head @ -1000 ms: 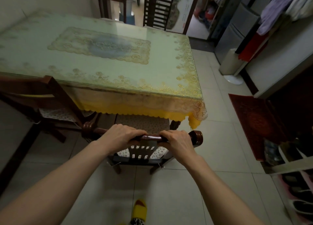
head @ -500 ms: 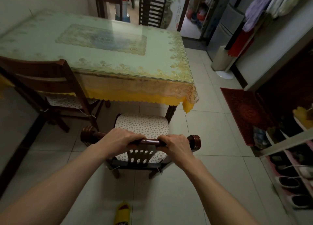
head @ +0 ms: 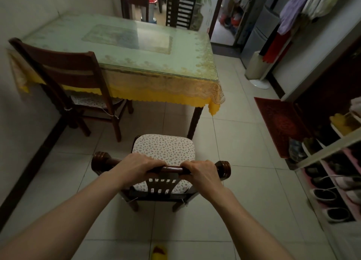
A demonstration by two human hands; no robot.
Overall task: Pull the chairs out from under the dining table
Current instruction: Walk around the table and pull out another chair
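A dark wooden chair with a patterned white seat cushion [head: 163, 147] stands on the tile floor, wholly clear of the dining table [head: 136, 50]. My left hand [head: 136, 167] and my right hand [head: 201, 171] both grip its top rail [head: 172, 168]. The table carries a glass top over a green and yellow lace cloth. A second dark chair [head: 64, 72] stands at the table's left front, its seat partly under the cloth. Another dark chair [head: 180, 9] is at the table's far end.
A shoe rack [head: 336, 173] with several shoes lines the right wall, with a red mat [head: 279, 123] in front of it. A white stand [head: 257, 72] and hanging clothes are at the far right. A wall runs along the left. A yellow slipper [head: 159, 253] shows at the bottom edge.
The chair in my hands has slid back from under the table's edge, and its whole cushion now shows. The view has backed away, so the left chair is fully visible.
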